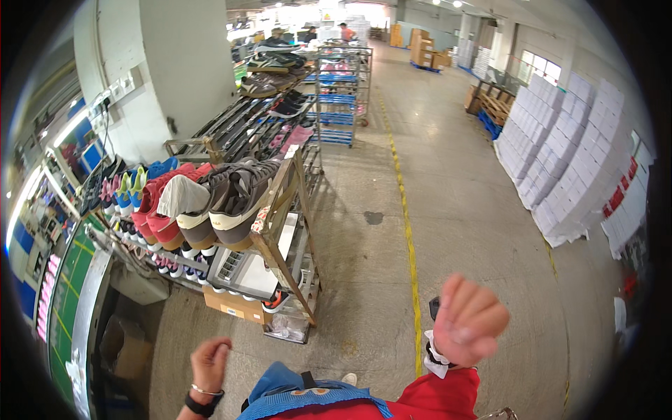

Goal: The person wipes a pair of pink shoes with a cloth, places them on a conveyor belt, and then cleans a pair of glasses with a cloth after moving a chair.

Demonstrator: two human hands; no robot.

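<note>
My left hand (210,362) hangs at the lower left with its fingers curled in and nothing visible in them; a bracelet and a black band circle the wrist. Raised at the lower right, my right hand (470,319) is loosely closed, slightly blurred, and nothing shows in it. A white wrap (437,358) and a dark band go round that wrist. A small dark object (434,308) appears beside this hand; I cannot tell what it is. Neither hand touches the shoe rack (276,245), which carries grey sneakers (245,203) and red sneakers (155,210).
A carton (236,305) sits low in the rack. Behind it are more racks (337,105) of shoes. A yellow floor line (408,231) runs along the aisle. Stacked white boxes (577,161) stand at the right. A green conveyor (70,280) lies at the left.
</note>
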